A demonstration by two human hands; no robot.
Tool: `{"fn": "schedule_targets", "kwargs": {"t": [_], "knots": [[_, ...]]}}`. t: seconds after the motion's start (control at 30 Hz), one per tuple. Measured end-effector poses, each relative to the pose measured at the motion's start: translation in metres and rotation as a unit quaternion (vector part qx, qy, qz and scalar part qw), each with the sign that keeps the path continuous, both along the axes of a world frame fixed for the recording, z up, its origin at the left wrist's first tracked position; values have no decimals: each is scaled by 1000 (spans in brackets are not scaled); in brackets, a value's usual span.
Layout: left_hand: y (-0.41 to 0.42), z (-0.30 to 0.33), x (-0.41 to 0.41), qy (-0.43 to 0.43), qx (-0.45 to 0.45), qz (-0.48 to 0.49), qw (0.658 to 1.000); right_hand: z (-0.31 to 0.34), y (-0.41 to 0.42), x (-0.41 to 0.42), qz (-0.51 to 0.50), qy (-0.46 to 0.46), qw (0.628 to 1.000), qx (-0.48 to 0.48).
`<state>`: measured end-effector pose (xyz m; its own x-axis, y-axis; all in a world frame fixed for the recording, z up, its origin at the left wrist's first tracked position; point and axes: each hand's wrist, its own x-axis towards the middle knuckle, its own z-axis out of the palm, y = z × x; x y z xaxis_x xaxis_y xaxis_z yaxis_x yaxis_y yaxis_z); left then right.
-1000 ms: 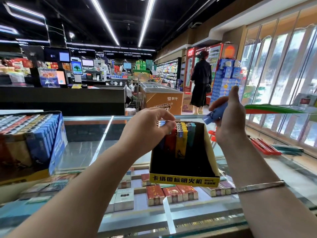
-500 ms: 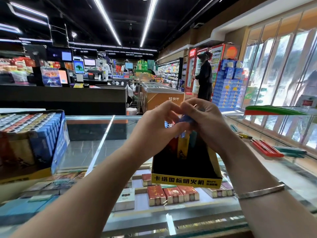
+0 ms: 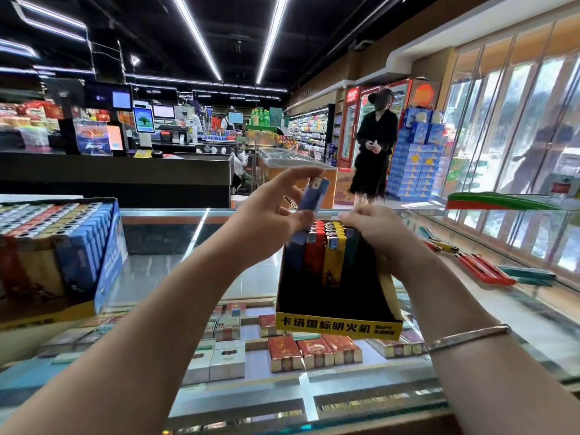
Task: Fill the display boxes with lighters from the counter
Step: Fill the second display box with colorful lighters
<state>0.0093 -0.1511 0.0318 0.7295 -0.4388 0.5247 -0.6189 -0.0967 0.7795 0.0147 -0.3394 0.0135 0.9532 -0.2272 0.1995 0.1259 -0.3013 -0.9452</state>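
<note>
A black display box with a yellow front strip [image 3: 339,327] stands on the glass counter [image 3: 163,277]. At its back are rows of blue, red, yellow and teal lighters [image 3: 326,246]. My left hand [image 3: 270,221] pinches a blue lighter [image 3: 314,196] upright just above the box's back left corner. My right hand [image 3: 379,233] rests on the tops of the lighters at the back right, fingers curled over them. Loose red, yellow and teal lighters [image 3: 483,268] lie on the counter to the right.
A full blue display box of lighters [image 3: 62,243] stands at the left. Cigarette packs [image 3: 314,350] lie under the glass. A person in black [image 3: 375,152] stands beyond the counter by drink fridges. A checkout desk sits at the back left.
The blue lighter passed from my right hand to my left, which now holds it above the box. My right hand dropped onto the lighters at the box's back right.
</note>
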Motion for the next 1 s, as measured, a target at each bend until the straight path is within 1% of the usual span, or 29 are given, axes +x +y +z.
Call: {"fn": "schedule_targets", "kwargs": {"t": [0.03,0.17,0.2,0.3,0.37,0.5,0.63,0.8,0.9,1.0], "knots": [[1,0,0,0,1,1,1000,-2,0,1,14,17,1000,13],[2,-1,3,-4,15,5,1000,-2,-3,3,25,20,996,78],[2,-2,4,-13,24,13,1000,-2,-3,3,22,20,996,82],[5,-5,8,-63,72,57,994,-3,-4,4,18,13,997,76],[7,-6,10,-77,81,79,991,-3,-6,4,18,8,996,82],[9,-5,9,-93,102,83,987,-4,-8,4,4,0,998,64],[10,-7,8,-150,178,122,965,-6,-9,5,-12,-3,999,42],[12,-5,7,-199,211,149,945,-6,-8,6,-17,-10,999,26],[15,-3,8,-207,216,158,941,-6,-7,5,-17,-15,999,28],[15,-1,7,-223,239,151,933,-6,-7,4,-14,-12,999,34]]}}
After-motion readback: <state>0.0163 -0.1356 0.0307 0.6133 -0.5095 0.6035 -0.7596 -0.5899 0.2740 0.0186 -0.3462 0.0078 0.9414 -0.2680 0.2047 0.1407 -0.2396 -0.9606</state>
